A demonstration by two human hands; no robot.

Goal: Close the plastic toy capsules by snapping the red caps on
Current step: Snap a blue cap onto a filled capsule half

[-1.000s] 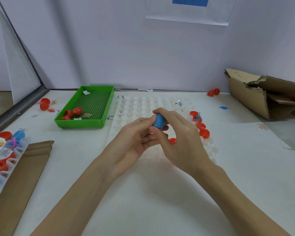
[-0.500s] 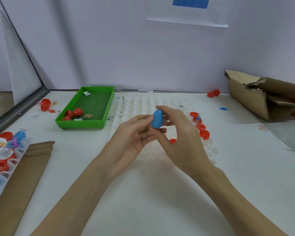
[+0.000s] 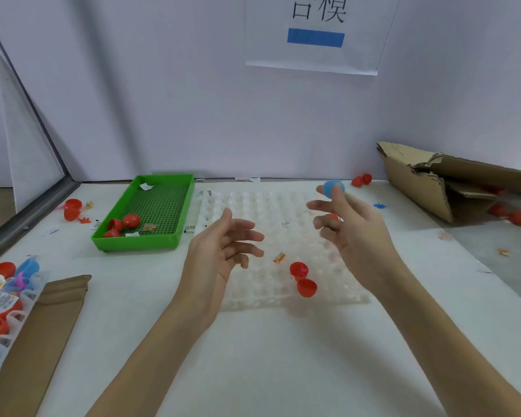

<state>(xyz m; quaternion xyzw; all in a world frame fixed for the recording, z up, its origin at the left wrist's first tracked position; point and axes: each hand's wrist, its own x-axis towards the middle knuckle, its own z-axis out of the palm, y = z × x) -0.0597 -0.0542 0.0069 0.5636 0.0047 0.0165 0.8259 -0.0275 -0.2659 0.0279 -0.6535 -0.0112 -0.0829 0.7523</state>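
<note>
Right hand (image 3: 352, 227) barely pinches the blue capsule (image 3: 333, 188) at its fingertips, left hand (image 3: 223, 251) relaxed, empty; that loose grip risks dropping it.

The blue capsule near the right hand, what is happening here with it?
A person is working over a clear dimpled tray on a white table. The right hand is raised, and the blue capsule sits at its fingers; the frame is blurred, so it may be held or just released. The left hand is open and holds nothing. Two red caps lie loose on the tray.
</note>
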